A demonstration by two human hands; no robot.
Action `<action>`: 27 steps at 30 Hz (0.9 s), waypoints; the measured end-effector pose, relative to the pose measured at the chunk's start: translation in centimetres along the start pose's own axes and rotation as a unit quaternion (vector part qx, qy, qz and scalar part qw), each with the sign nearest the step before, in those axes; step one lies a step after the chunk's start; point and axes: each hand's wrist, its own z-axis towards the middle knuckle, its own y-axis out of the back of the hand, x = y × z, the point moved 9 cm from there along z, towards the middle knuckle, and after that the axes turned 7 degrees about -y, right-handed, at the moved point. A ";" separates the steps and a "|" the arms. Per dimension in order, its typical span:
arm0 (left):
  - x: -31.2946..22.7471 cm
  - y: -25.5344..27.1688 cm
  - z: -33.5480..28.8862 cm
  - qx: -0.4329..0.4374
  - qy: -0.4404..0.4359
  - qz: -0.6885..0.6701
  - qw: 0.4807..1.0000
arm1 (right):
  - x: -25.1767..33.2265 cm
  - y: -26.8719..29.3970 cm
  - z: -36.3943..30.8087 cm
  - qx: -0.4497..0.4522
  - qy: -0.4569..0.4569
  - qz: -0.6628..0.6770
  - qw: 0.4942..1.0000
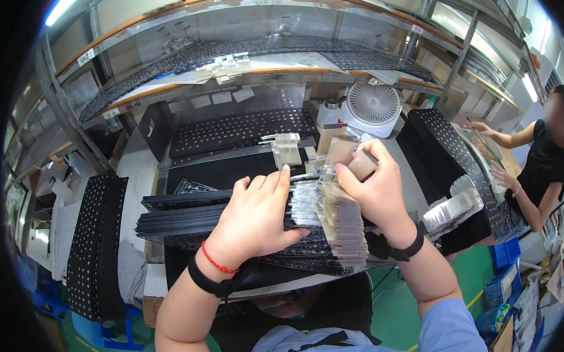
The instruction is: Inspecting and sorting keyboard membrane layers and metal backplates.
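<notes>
Fingers of the left hand point(255, 219) lie flat, open, on black trays point(182, 219); right hand point(375, 187) pinches a small bag point(361, 165).

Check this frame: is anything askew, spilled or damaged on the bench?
Nothing looks spilled or broken. The row of small clear plastic packets under the right hand fans and leans unevenly, and the stack of black perforated trays beneath the left hand sits with staggered edges.
</notes>
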 end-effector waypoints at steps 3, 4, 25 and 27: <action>0.0 0.1 0.0 -0.004 0.000 -0.006 1.000 | 0.1 -0.1 -0.4 0.015 -0.014 0.000 1.000; 0.0 0.1 0.0 -0.005 0.000 -0.008 1.000 | -0.3 -0.4 -0.5 0.034 -0.031 0.009 0.999; -0.3 0.2 -0.1 -0.005 -0.001 -0.001 1.000 | -1.1 -3.1 -0.9 0.261 -0.031 0.081 0.962; -0.3 0.2 -0.1 -0.007 -0.001 0.002 1.000 | -1.9 -3.7 -1.2 0.293 -0.089 0.155 0.939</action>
